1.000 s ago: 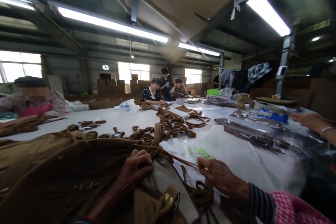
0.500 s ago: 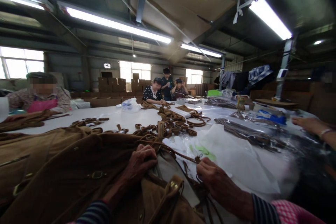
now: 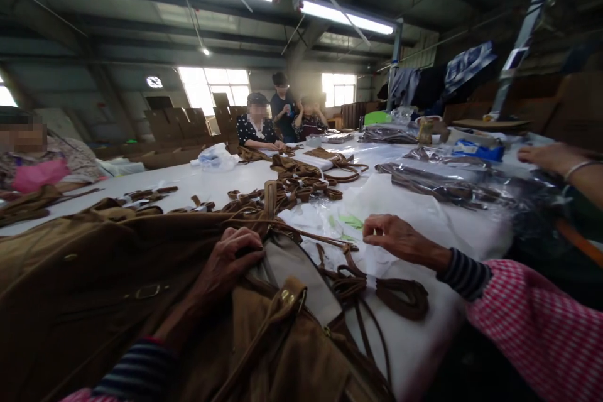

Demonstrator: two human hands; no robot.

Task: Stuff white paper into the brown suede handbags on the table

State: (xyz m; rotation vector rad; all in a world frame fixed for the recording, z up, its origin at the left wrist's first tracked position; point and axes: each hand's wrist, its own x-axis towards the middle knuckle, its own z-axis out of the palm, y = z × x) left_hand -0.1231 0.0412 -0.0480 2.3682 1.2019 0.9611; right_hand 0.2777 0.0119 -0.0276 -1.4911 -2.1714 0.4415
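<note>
A large brown canvas bag (image 3: 155, 282) with buckles and a pale grey lining (image 3: 296, 270) fills the lower left. My left hand (image 3: 233, 257) is closed on the bag's upper edge, beside the lining. Over the white tabletop to the right, my right hand (image 3: 396, 240) is raised with thumb and fingers pinched; what lies between the fingertips is too small to name. Below it lies a bundle of brown straps (image 3: 405, 298) wrapped with a white band (image 3: 371, 282). A thin brown cord (image 3: 311, 235) runs from the bag towards the right hand.
Several banded strap bundles (image 3: 301, 191) lie beyond the bag. White sheeting (image 3: 424, 213) and plastic-wrapped brown items (image 3: 424, 182) are at the right, near another person's hand (image 3: 549, 157). Other people sit or stand around the table, one at the far left (image 3: 42, 157).
My right hand has moved off the cord end, up and to the right relative to the bag, exposing the strap bundle. My left hand stays on the bag edge. The view has shifted.
</note>
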